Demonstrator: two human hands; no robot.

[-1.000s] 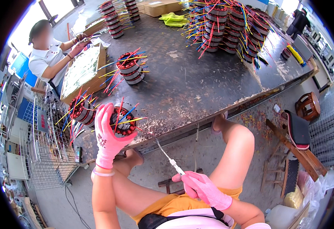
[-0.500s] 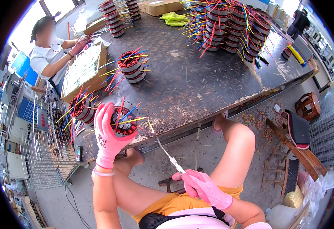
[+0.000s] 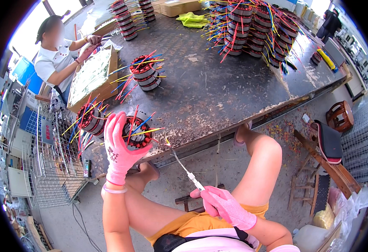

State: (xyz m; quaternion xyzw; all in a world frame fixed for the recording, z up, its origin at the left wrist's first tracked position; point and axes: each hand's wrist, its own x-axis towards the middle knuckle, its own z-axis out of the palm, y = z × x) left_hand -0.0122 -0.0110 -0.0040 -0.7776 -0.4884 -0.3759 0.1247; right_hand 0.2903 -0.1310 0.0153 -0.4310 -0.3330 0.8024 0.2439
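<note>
My left hand (image 3: 124, 153), in a pink glove, steadies a motor stator (image 3: 138, 133) at the table's near edge. Its thumb lies along the near side and its fingers stand upright on the left. Red, blue and yellow leads stick out of this stator. Below the table edge, my right hand (image 3: 224, 206), also gloved in pink, is closed around the rear of a slim white tool (image 3: 195, 181). A thin grey stem runs from the tool toward the stator, with a yellowish tip just off the leads. What that tip is, I cannot make out.
Another stator (image 3: 92, 120) sits left of my hand, and a short stator stack (image 3: 145, 75) stands farther back. Tall stacks (image 3: 239, 29) fill the far right. A co-worker (image 3: 55, 54) sits behind a cardboard box (image 3: 93, 77). A wire cage (image 3: 53, 164) stands left, a stool (image 3: 338, 116) right.
My hands, the stator and the white tool hold almost the same place. The co-worker's hands have shifted and their head has moved slightly.
</note>
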